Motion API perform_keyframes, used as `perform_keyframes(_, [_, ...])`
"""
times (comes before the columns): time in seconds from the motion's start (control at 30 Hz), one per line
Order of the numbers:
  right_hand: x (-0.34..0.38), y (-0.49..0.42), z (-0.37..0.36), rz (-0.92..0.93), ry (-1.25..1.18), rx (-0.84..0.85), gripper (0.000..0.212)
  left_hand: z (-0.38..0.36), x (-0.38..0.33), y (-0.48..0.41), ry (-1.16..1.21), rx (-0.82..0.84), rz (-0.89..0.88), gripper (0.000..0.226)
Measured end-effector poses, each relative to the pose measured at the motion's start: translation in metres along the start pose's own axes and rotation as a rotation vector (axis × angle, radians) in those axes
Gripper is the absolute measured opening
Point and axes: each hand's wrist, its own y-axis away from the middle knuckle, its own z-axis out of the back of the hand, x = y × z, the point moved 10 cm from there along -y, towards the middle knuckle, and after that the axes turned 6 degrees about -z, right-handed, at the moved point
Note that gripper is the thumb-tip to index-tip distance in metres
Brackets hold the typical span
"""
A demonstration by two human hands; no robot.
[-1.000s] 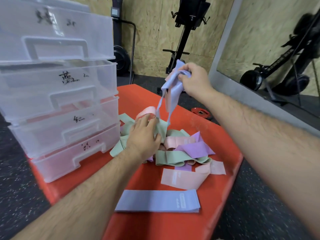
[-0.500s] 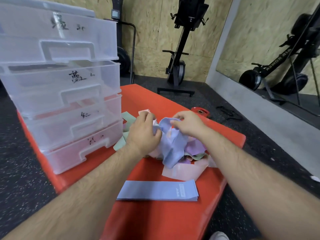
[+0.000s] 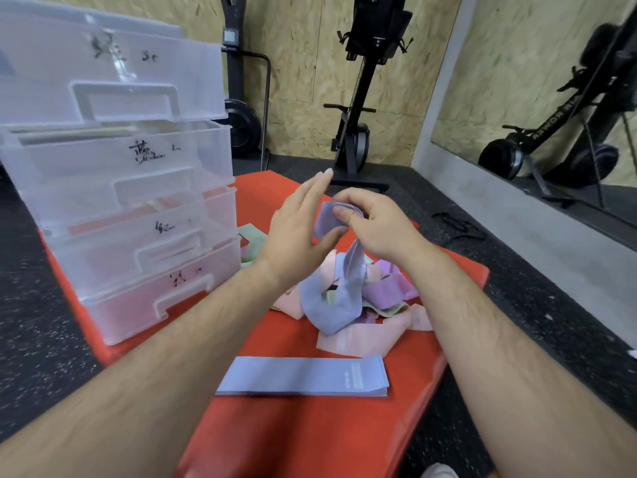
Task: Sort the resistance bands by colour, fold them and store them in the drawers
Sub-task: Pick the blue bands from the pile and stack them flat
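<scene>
My right hand (image 3: 374, 224) pinches the top of a lavender-blue band (image 3: 336, 298), whose lower loop hangs onto the pile of bands (image 3: 386, 298) in pink, purple and green. My left hand (image 3: 300, 229) is raised beside it, fingers straight, thumb against the band's upper fold. Near me on the red mat (image 3: 310, 426) lies a folded blue band (image 3: 303, 376), flat. A pink band (image 3: 362, 338) lies between it and the pile. The clear drawer unit (image 3: 127, 188) stands at the left with four labelled drawers.
The drawers are pushed in; pink shows through the lower ones. The mat's edges drop to black rubber floor on the right and front. Exercise machines (image 3: 358, 98) stand by the chipboard wall behind. A mirror (image 3: 551, 98) lines the right wall. A shoe tip (image 3: 439, 470) shows at the bottom.
My right hand brought the blue band down from high above the pile, then lifted its top slightly. My left hand left the pile and rose beside the band, fingers now extended.
</scene>
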Motion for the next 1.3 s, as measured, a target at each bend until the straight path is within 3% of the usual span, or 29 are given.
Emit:
perform_keyframes(0.07, [0.016,0.007,0.003,0.046,-0.017,0.058,0.012,0.009,-0.014,-0.003,0.058,0.006,0.003,0.069])
perform_keyframes(0.17, [0.028,0.023,0.009,0.042,-0.098,0.158,0.015,0.013,-0.020,0.006,0.237,0.087,0.108,0.029])
perform_keyframes(0.23, [0.026,0.033,0.017,0.011,-0.084,0.172,0.021,0.020,-0.016,0.014,0.291,0.100,0.195,0.014])
perform_keyframes(0.53, [-0.015,0.085,0.018,-0.246,0.101,0.379,0.017,0.049,0.007,0.062,0.197,0.313,0.361,0.024])
perform_keyframes(0.83, [-0.043,0.125,0.016,-0.430,-0.103,0.468,0.013,0.064,0.034,0.136,0.269,0.613,0.581,0.025])
perform_keyframes(0.97, [-0.062,0.143,-0.006,-0.493,-0.143,0.569,0.006,0.077,0.048,0.159,0.391,0.568,0.663,0.032])
perform_keyframes(1.07, [-0.081,0.147,-0.013,-0.526,-0.125,0.552,0.014,0.083,0.063,0.173,0.458,0.513,0.745,0.030])
perform_keyframes(1.17, [-0.090,0.148,-0.015,-0.522,-0.009,0.496,0.012,0.087,0.076,0.185,0.390,0.496,0.780,0.030])
perform_keyframes(1.3, [-0.091,0.152,-0.029,-0.540,0.066,0.478,0.011,0.088,0.093,0.194,0.248,0.506,0.804,0.012])
